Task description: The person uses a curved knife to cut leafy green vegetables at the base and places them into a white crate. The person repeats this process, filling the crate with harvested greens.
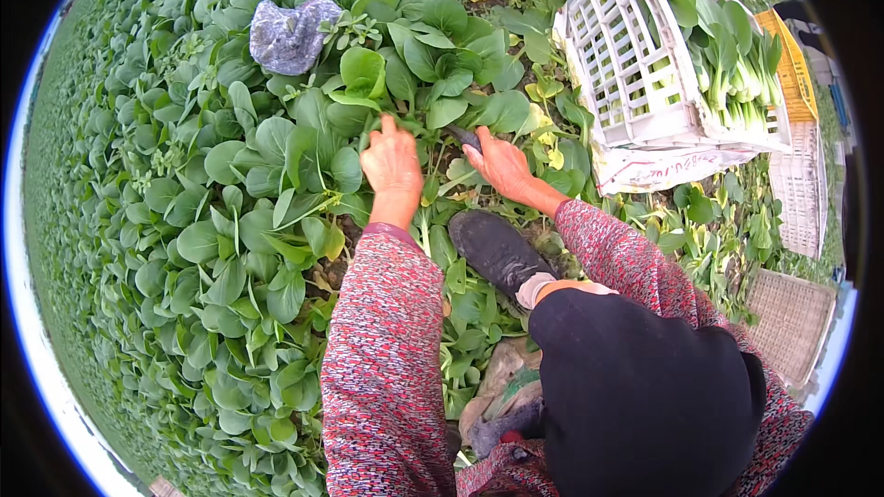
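Observation:
My left hand (394, 162) is down among the pak choi, fingers curled at the base of a plant with bright upturned leaves (362, 76). Blurred green shows at the fingertips, and leaves partly hide them. To its right, my right hand (505, 164) is closed on a knife (464, 138). The dark blade points left toward the plants, its tip hidden near the leaves. Just below the hands, my dark shoe (498, 248) stands on leafy ground between plants and yellowed leaves.
A white plastic crate (625, 48) of cut pak choi (735, 76) stands at upper right on a white printed sack (663, 169). Beyond are a yellow crate (791, 69) and other pale crates (791, 324). A crumpled bluish plastic bag (293, 34) lies on the plants at upper left.

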A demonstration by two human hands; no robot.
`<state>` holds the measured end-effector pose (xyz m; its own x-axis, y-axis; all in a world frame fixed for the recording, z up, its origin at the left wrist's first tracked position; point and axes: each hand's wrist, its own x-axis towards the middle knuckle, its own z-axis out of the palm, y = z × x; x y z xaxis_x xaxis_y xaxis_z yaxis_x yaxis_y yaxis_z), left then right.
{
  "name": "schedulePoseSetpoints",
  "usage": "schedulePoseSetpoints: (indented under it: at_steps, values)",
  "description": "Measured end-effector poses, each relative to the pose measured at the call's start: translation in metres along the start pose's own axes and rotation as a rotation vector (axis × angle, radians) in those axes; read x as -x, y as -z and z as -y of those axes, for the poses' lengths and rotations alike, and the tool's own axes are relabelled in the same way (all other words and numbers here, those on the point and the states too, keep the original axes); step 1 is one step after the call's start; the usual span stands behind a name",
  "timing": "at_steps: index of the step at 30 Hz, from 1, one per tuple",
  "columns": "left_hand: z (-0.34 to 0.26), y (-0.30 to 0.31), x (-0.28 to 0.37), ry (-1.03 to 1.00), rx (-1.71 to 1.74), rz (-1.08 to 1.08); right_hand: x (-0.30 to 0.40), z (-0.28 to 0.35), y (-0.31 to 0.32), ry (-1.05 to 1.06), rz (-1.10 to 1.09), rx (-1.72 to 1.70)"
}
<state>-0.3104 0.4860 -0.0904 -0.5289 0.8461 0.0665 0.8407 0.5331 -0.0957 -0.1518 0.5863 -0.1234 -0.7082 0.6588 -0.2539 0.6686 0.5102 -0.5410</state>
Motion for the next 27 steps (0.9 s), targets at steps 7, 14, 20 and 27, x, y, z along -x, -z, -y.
schedulePoseSetpoints:
  at_steps: [7, 14, 20, 27]
  values:
    - [0.036, -0.016, 0.021, 0.142, 0.322, 0.050, -0.005, -0.003, 0.005, -0.070, 0.003, -0.059]
    - [0.042, -0.025, 0.049, 0.222, 0.360, -0.088, 0.073, 0.032, 0.019, 0.360, -0.201, -0.204]
    - [0.036, -0.031, 0.047, 0.200, 0.438, -0.131, 0.041, 0.030, -0.016, 0.070, -0.037, -0.110]
    - [0.047, -0.038, 0.047, 0.197, 0.465, -0.168, 0.017, 0.034, -0.033, -0.025, -0.049, 0.061]
